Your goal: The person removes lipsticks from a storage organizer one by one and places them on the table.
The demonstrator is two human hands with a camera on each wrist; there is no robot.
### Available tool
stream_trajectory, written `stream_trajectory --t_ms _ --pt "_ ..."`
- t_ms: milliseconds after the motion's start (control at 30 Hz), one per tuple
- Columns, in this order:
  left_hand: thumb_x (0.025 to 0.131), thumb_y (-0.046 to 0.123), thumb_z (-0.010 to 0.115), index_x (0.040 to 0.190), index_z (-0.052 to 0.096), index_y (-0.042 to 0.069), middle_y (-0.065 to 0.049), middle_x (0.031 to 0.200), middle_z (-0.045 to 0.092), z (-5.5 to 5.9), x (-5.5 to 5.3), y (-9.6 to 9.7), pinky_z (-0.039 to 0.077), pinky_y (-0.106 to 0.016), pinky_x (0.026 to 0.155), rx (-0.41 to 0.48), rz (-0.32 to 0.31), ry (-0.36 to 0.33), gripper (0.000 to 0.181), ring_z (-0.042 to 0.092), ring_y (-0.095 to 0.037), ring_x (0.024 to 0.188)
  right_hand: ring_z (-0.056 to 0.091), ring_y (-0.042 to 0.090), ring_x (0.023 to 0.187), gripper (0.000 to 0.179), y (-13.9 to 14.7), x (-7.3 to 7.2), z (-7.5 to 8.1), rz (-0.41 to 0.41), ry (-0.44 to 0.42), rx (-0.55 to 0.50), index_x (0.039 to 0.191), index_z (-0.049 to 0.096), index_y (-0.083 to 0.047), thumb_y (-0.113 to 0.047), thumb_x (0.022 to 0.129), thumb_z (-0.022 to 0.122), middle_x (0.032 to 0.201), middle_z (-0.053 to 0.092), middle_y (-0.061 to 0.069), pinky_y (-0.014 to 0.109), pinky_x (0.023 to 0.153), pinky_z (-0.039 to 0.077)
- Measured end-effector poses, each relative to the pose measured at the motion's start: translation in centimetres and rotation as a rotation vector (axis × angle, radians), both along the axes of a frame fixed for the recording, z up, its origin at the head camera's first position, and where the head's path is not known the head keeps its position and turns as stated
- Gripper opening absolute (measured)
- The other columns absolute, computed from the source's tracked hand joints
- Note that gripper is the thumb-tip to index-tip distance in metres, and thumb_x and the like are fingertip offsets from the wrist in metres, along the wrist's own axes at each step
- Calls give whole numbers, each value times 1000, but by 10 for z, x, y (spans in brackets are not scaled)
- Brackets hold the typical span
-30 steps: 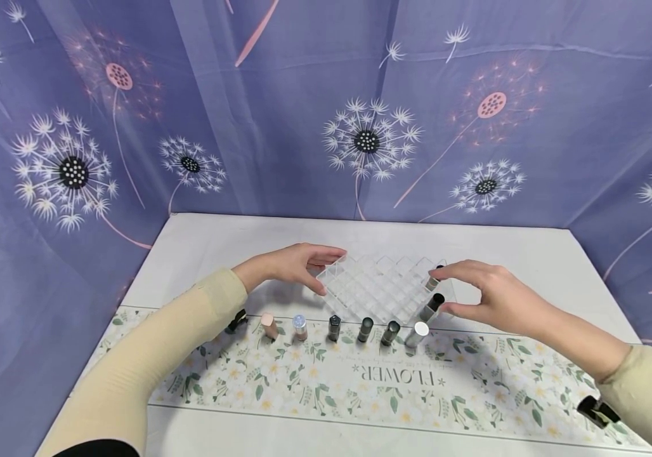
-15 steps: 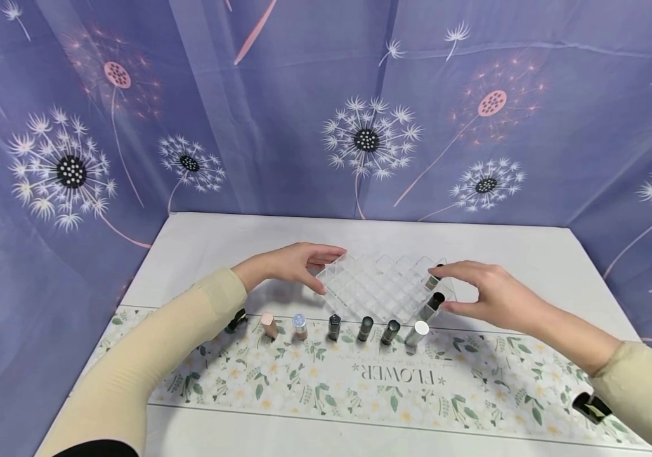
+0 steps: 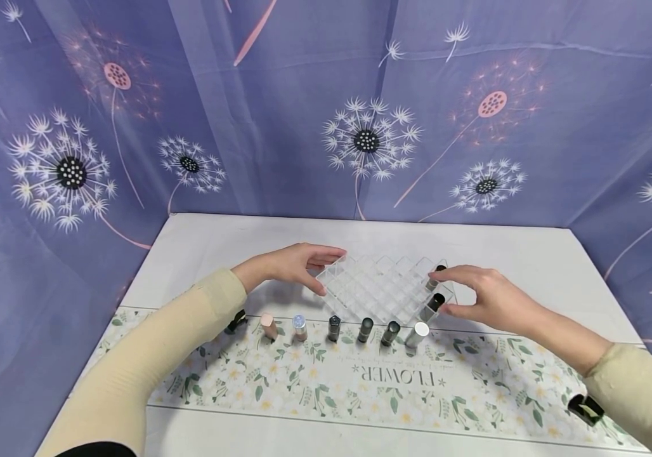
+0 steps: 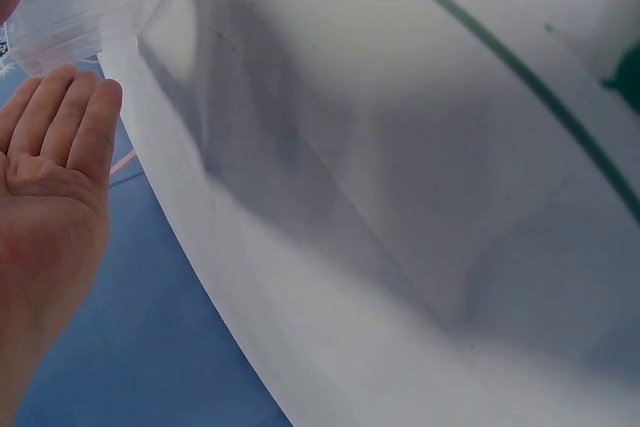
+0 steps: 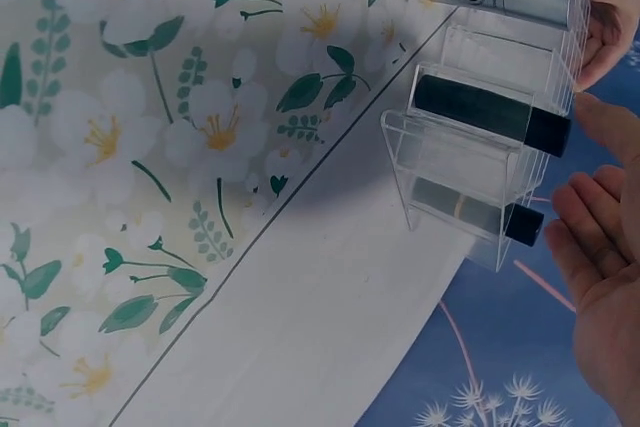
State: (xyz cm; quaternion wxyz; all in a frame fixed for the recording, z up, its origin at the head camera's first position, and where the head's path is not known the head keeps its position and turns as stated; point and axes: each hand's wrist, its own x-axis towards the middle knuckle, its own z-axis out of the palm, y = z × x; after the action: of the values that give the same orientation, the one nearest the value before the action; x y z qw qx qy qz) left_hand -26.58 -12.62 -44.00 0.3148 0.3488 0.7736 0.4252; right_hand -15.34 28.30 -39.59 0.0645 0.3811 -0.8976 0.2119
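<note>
A clear plastic lipstick organizer (image 3: 374,289) with a diamond grid of compartments lies between my hands. My left hand (image 3: 294,263) is at its left end, thumb at the near side and straight fingers at the far corner. At the right end, my right hand (image 3: 494,299) spreads thumb and fingers beside two black-capped lipsticks. The nearer lipstick (image 5: 475,107) and the farther lipstick (image 5: 465,209) stand in end compartments, their caps poking out towards the right palm. In the left wrist view, the left fingers (image 4: 62,117) lie flat near the organizer's clear end.
A row of lipstick tubes stands along the near side: a silver-capped tube (image 3: 417,334), several dark tubes such as a faceted black one (image 3: 334,328), a blue-topped tube (image 3: 300,327) and a pink tube (image 3: 269,325). Beneath them runs a floral mat (image 3: 303,390). A blue dandelion curtain (image 3: 280,127) rises behind.
My right wrist and forearm have shifted slightly left, with the right fingers staying by the organizer's end. The left hand, organizer and lipstick tubes keep their places.
</note>
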Motion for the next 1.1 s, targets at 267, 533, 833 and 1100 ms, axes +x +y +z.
stream_trajectory --t_ms 267,533,833,1100 --pt "88 1 87 169 32 7 -9 174 32 1 0 0 36 -33 127 -3 -8 3 97 37 -27 157 73 27 116 55 1 -3 -6 8 1 -5 133 74 -8 -7 82 92 129 76 3 45 95 61" --pt "88 1 88 168 33 8 -8 174 33 0 0 0 37 -33 126 -2 -2 -3 98 38 -27 157 75 24 111 47 1 -3 -12 27 18 -25 125 77 -9 -2 81 91 123 78 0 34 91 62" --pt "87 1 88 168 34 10 -6 173 34 0 0 1 36 -32 126 -10 7 -5 98 39 -26 157 76 24 106 45 -2 -1 -17 37 39 -66 118 80 -7 6 77 91 116 80 0 8 94 52" --pt "88 2 87 168 34 8 -9 174 33 2 0 1 36 -34 127 -5 5 -14 96 38 -28 157 77 22 103 44 -2 0 -18 19 24 -74 119 79 -7 7 78 90 115 80 0 24 83 63"
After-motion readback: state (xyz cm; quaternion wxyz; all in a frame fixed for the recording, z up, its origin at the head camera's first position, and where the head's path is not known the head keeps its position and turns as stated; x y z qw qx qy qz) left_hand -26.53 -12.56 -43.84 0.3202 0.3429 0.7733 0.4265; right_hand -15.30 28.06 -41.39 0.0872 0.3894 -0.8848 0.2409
